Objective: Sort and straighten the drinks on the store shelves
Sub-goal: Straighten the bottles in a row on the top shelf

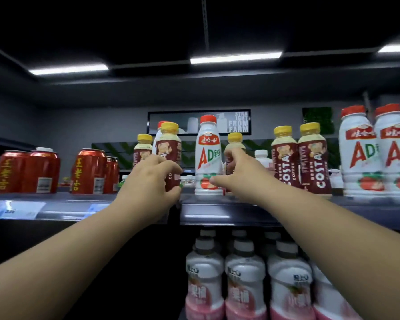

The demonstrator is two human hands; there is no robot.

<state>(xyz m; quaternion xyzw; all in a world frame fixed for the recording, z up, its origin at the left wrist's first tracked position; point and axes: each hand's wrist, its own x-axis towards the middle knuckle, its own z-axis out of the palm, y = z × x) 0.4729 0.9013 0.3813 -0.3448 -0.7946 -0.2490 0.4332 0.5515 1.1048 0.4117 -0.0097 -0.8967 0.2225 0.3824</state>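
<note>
On the top shelf (217,210), my left hand (153,181) is wrapped around a maroon Costa coffee bottle (169,146) with a yellow cap. My right hand (238,172) reaches past a white AD calcium milk bottle (208,153) with a red cap; its thumb touches that bottle's lower front and its fingers curl around another Costa bottle (234,144) behind it. A third Costa bottle (144,146) stands behind my left hand. Two more Costa bottles (300,155) stand to the right.
Red herbal tea cans (42,172) fill the shelf's left end. Two big AD calcium milk bottles (376,153) stand at the right end. Pink-and-white drink bottles (245,282) pack the lower shelf. Price tags (21,210) line the shelf edge.
</note>
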